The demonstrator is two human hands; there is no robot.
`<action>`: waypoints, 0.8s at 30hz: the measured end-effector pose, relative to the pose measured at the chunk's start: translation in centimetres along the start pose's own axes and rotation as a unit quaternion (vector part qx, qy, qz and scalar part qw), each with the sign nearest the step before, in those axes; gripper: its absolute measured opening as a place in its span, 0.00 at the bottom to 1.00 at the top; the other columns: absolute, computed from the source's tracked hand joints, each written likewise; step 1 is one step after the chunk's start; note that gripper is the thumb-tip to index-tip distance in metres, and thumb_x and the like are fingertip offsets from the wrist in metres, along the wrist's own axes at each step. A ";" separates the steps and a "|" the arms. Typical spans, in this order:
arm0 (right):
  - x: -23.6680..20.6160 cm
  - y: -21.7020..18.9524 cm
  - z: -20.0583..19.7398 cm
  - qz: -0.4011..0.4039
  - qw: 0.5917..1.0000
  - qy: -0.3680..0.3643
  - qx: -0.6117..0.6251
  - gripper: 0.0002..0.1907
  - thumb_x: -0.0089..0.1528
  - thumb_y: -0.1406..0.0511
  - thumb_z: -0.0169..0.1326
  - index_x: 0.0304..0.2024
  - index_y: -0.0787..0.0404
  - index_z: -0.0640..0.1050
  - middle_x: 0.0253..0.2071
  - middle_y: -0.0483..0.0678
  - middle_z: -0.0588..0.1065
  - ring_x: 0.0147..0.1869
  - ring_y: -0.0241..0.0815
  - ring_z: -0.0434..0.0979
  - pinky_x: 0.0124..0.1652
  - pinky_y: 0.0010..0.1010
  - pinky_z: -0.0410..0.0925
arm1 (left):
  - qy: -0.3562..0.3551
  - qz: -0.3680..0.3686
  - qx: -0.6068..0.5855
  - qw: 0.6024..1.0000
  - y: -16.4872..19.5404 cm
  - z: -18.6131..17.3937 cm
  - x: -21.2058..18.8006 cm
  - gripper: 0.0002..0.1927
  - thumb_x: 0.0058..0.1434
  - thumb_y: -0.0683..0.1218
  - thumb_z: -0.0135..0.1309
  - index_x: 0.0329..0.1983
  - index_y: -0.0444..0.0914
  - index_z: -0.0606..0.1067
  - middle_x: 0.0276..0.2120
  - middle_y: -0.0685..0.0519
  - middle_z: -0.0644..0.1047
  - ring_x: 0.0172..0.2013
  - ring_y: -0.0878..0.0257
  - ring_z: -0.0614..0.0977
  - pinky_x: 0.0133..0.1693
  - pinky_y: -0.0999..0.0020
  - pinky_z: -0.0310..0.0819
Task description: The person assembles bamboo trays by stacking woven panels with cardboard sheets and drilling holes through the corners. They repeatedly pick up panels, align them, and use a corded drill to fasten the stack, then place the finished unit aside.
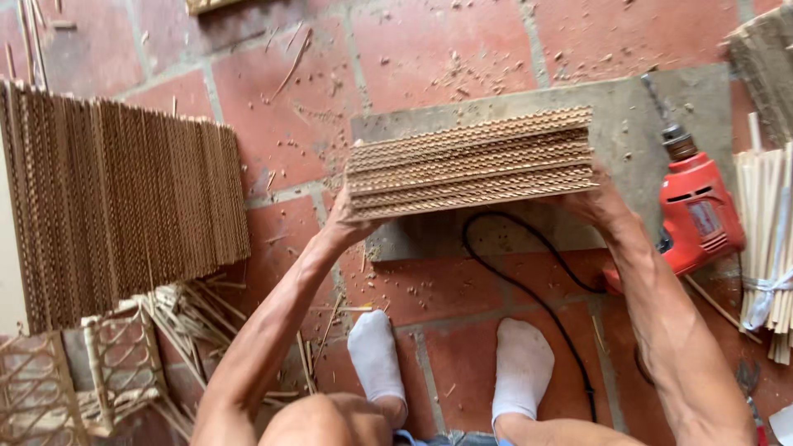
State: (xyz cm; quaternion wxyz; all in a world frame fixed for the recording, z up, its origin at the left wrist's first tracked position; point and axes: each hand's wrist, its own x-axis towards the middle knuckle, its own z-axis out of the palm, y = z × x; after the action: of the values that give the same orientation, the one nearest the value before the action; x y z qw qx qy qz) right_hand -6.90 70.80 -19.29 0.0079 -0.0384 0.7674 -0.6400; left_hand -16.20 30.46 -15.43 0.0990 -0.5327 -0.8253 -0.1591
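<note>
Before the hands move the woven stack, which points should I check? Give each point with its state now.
1. Left hand grips one end of the woven stack: ok.
2. Right hand grips the other end: ok.
3. Layers lie flush: not ok, left edges look uneven.
4. Red drill is apart from the stack: ok.
5. Black cable is away from the feet: not ok, it runs beside one sock.
6. Drill off: cannot tell.

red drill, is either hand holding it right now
No, the red drill lies on the floor while the left hand and right hand grip the ends of the woven strip stack.
</note>
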 end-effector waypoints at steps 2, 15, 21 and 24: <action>0.7 0.3 -0.2 -0.255 0.732 -0.105 -0.622 0.28 0.54 0.67 0.68 0.56 0.56 0.76 0.56 0.47 0.77 0.58 0.47 0.79 0.55 0.46 0.72 | -0.008 -0.147 -0.199 0.969 -0.2 1.2 -0.8 0.28 0.57 0.53 0.66 0.58 0.37 0.75 0.52 0.45 0.77 0.54 0.47 0.76 0.60 0.43 0.66; -17.3 0.7 8.1 0.153 0.817 -0.100 -0.547 0.09 0.61 0.66 0.54 0.43 0.61 0.77 0.39 0.55 0.77 0.46 0.58 0.79 0.42 0.49 0.73 | 0.006 -0.265 -0.329 0.906 0.9 0.2 -2.1 0.36 0.56 0.48 0.73 0.63 0.33 0.70 0.57 0.43 0.72 0.56 0.48 0.74 0.63 0.54 0.66; -18.9 -3.5 2.3 0.387 0.663 -0.316 -0.558 0.14 0.61 0.61 0.53 0.44 0.58 0.84 0.48 0.56 0.81 0.54 0.54 0.83 0.51 0.45 0.75 | 0.020 -0.310 -0.392 0.866 1.7 -1.7 -1.5 0.37 0.51 0.47 0.72 0.62 0.37 0.69 0.57 0.44 0.72 0.57 0.52 0.75 0.62 0.57 0.69; -14.7 -8.7 0.7 0.231 0.866 0.016 -0.442 0.14 0.66 0.63 0.51 0.50 0.63 0.79 0.44 0.60 0.79 0.46 0.60 0.81 0.48 0.48 0.74 | -0.016 -0.415 -0.457 0.787 1.7 -2.3 -0.9 0.38 0.46 0.46 0.72 0.60 0.38 0.69 0.53 0.46 0.76 0.54 0.53 0.78 0.59 0.59 0.72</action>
State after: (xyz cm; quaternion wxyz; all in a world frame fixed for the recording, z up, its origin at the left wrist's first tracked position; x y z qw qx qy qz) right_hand 8.21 69.58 -11.41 0.1255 0.1508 0.9570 -0.2139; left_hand -14.30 29.48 -13.28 -0.2445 -0.1244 -0.7994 -0.5346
